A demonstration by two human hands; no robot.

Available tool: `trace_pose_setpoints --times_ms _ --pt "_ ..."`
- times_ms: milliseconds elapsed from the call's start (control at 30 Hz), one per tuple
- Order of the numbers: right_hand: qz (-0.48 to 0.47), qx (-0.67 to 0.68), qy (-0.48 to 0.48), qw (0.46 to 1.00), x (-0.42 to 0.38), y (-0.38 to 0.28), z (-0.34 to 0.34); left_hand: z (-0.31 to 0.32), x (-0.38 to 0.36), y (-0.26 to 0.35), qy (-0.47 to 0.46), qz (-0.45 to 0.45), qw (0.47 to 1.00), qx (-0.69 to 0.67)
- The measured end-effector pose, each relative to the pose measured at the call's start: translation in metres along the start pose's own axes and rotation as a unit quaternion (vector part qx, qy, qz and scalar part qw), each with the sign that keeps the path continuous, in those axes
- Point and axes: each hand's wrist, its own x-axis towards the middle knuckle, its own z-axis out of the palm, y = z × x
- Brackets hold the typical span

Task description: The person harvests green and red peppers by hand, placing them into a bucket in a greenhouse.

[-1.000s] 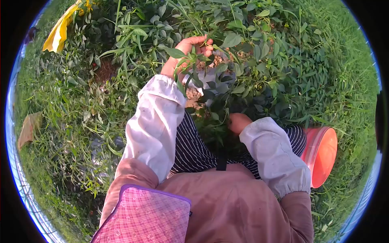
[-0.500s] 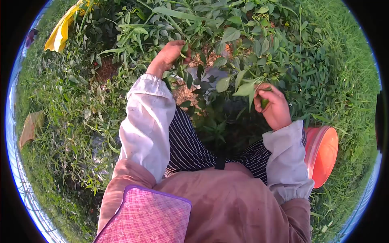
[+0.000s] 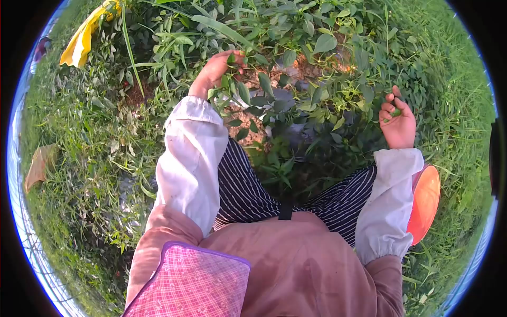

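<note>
My left hand (image 3: 216, 70) is closed on a leafy stem of the low green plants (image 3: 264, 84), left of a patch of bare soil. My right hand (image 3: 397, 119) is raised over the foliage at the right, with its fingers curled round a small green pepper (image 3: 395, 112). Behind my right forearm stands an orange-red bucket (image 3: 425, 203), partly hidden by the white sleeve; its inside cannot be seen well.
A yellow cloth or sheet (image 3: 79, 45) hangs at the upper left. Lower down at the left edge lies a brownish dry leaf or scrap (image 3: 40, 166). Tall grass (image 3: 459, 132) borders the right side. My striped trouser legs (image 3: 245, 185) frame shaded plants.
My right hand has moved right, away from the central plants and nearer the bucket, still holding the green pepper. The leaves it was among have sprung back. My left hand has hardly moved.
</note>
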Motion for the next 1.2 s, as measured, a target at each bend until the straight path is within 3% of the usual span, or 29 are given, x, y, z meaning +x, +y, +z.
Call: trace_pose_setpoints --times_ms 100,133,233,267,300,367,467,700,800,1067,1200 --pt "0.010 0.000 -0.015 1.000 0.000 0.001 0.000 0.007 -0.016 0.006 0.020 -0.017 0.993 -0.113" --pt "0.010 0.001 -0.015 1.000 0.000 0.002 0.002 0.002 -0.005 0.000 -0.009 -0.012 0.983 -0.185" --pt "0.015 -0.002 -0.013 1.000 0.000 0.006 0.005 -0.003 -0.002 -0.001 -0.032 -0.058 0.970 -0.235" --pt "0.016 -0.004 -0.010 1.000 0.000 0.007 0.006 -0.008 0.000 -0.002 -0.109 -0.085 0.957 -0.253" --pt "0.016 -0.006 -0.006 1.000 0.000 0.008 0.006 -0.015 0.005 -0.006 -0.108 -0.085 0.958 -0.253" --pt "0.015 -0.008 -0.004 1.000 0.000 0.010 0.006 -0.024 0.014 -0.012 -0.182 -0.115 0.911 -0.353" --pt "0.014 -0.011 -0.004 1.000 -0.002 0.012 0.007 -0.024 0.018 -0.015 -0.177 -0.134 0.871 -0.439" --pt "0.013 -0.018 0.007 1.000 -0.007 0.018 0.009 -0.028 0.015 -0.017 -0.228 -0.083 0.858 -0.452" --pt "0.014 -0.014 0.003 1.000 -0.007 0.021 0.006 -0.027 0.014 -0.017 -0.147 -0.044 0.887 -0.435" --pt "0.016 -0.027 0.000 1.000 -0.012 0.024 0.014 -0.029 0.014 -0.017 -0.241 -0.003 0.843 -0.482" --pt "0.021 -0.039 -0.017 0.999 -0.011 0.026 0.012 -0.026 0.009 -0.012 -0.210 0.017 0.861 -0.464"
